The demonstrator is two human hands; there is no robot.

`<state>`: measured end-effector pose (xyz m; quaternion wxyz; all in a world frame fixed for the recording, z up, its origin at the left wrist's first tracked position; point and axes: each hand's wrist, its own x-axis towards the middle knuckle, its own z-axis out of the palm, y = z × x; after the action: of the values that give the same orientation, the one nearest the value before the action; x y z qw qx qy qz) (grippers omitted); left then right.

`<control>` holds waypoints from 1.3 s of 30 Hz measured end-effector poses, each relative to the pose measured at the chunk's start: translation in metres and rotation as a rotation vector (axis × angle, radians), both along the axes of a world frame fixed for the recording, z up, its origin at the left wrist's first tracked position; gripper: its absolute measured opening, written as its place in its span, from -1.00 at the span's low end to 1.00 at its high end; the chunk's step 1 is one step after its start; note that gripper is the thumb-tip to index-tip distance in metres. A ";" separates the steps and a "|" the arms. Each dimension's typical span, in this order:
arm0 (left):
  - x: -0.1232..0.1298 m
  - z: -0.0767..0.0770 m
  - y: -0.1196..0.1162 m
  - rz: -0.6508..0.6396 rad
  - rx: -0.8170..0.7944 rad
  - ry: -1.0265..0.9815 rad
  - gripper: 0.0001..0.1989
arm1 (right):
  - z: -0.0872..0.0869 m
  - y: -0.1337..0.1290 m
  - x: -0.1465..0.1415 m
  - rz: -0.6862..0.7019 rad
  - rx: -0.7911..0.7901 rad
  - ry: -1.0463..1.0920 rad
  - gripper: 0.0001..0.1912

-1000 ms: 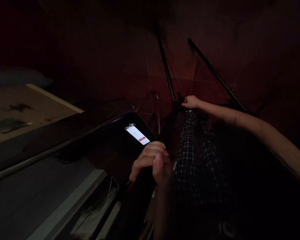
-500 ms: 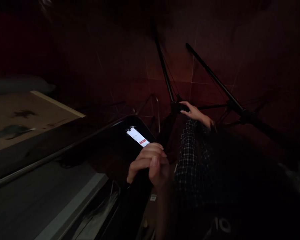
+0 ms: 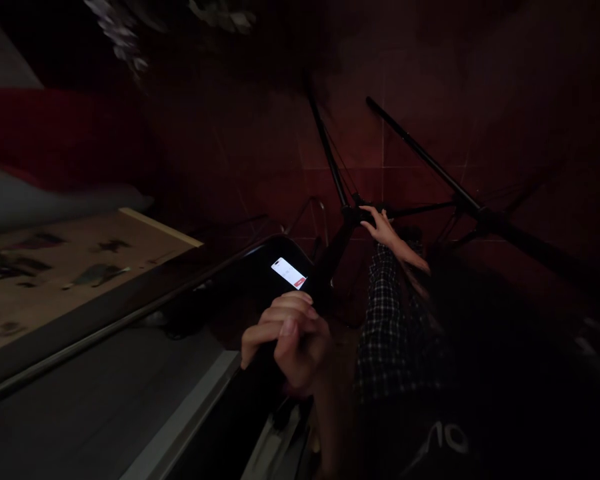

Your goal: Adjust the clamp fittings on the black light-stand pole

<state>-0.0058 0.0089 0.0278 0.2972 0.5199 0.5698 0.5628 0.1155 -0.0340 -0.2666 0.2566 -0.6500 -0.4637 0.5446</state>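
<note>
My left hand [image 3: 287, 337] is closed, fingers curled over and the thumb drawn in against them. Whatever they may hold is hidden. Just beyond its knuckles a phone [image 3: 289, 273] with a bright white screen and a red button lies on a dark surface. My right hand [image 3: 383, 230] has its fingers stretched and apart, next to the hub of a black stand [image 3: 350, 212] with long thin legs. Whether the fingertips touch the hub cannot be told in the dark. Below that hand is black-and-white checked cloth [image 3: 385, 327].
A light board [image 3: 75, 267] with dark scraps on it lies at the left, behind a long rail [image 3: 105, 327]. A pale bar [image 3: 180, 417] runs along the lower left. Another black pole [image 3: 420, 147] slants across the right over the dark tiled floor. Lighting is very dim.
The view has shifted, so the board and phone sit farther right. My left hand has moved left and slightly down from the phone, uncovering more of its screen. My right hand stays by the stand.
</note>
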 end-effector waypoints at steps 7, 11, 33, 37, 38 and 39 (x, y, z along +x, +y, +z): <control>-0.004 0.044 -0.004 -0.054 -0.003 -0.033 -0.75 | 0.011 -0.001 0.002 0.008 -0.029 0.001 -0.48; -0.006 0.073 -0.009 -0.088 -0.029 -0.025 -0.78 | 0.022 -0.005 0.003 -0.005 0.001 -0.026 -0.49; -0.007 0.125 -0.032 -0.141 -0.175 0.005 -0.67 | 0.047 -0.017 0.008 -0.057 -0.049 -0.129 -0.43; -0.005 0.124 -0.025 -0.144 -0.190 0.031 -0.65 | 0.050 -0.019 0.004 -0.047 -0.039 -0.175 -0.51; -0.005 0.124 -0.025 -0.149 -0.194 0.039 -0.65 | 0.052 -0.018 0.003 -0.034 -0.061 -0.196 -0.51; -0.006 0.124 -0.025 -0.151 -0.191 0.044 -0.65 | 0.055 -0.016 0.003 -0.016 -0.094 -0.215 -0.50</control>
<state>-0.0116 -0.0157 0.1519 0.3745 0.5429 0.5863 0.4705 0.1189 -0.0498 -0.2118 0.1791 -0.7196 -0.4573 0.4910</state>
